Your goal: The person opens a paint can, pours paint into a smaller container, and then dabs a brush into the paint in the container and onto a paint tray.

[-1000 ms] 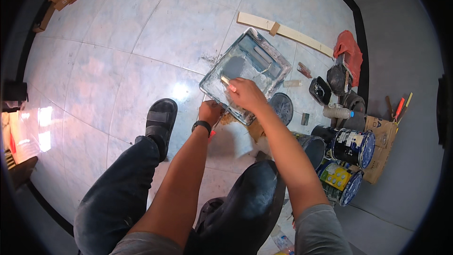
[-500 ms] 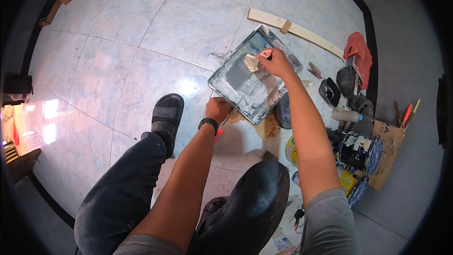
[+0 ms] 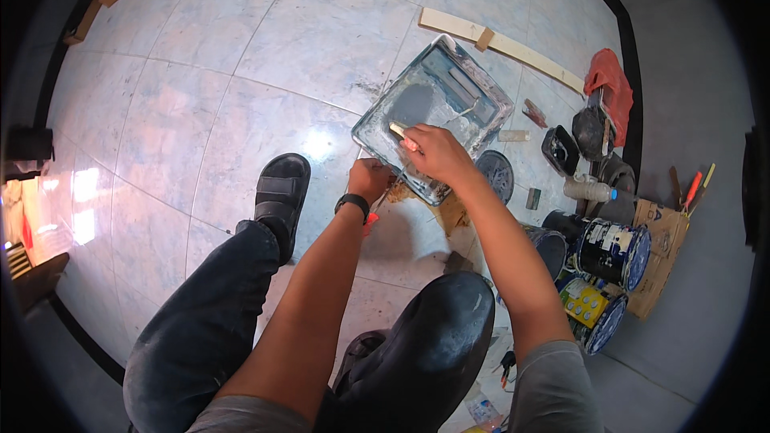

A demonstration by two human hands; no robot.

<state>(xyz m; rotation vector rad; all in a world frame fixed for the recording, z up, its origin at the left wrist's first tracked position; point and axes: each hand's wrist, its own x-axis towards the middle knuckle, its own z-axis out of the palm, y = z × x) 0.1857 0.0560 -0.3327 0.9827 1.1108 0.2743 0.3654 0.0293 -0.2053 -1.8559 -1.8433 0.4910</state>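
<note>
A grey-smeared paint tray (image 3: 361, 130) lies tilted in view on the tiled floor ahead of me. My right hand (image 3: 439, 154) is closed round a paintbrush (image 3: 396, 129) over the tray's near part; its pale, flat bristle end shows edge-on beside a dark grey wet patch. At the tray's near left edge, my left hand (image 3: 370, 179) is closed on the rim, its fingertips partly hidden. Just below that hand is a thin tool with a red handle (image 3: 370, 224); whether the hand touches it I cannot tell.
Paint cans (image 3: 613, 252) stand at the right, beside a cardboard box (image 3: 654, 265). Near the tray are a round dark lid (image 3: 495, 176), a black container (image 3: 560, 151) and a red plastic bag (image 3: 609, 80). A long pale strip (image 3: 529, 60) lies beyond. My sandalled foot (image 3: 282, 192) is at left.
My right hand has moved left and nearer to me with the paintbrush, uncovering the tray's ridged far side. My left hand stays at the rim.
</note>
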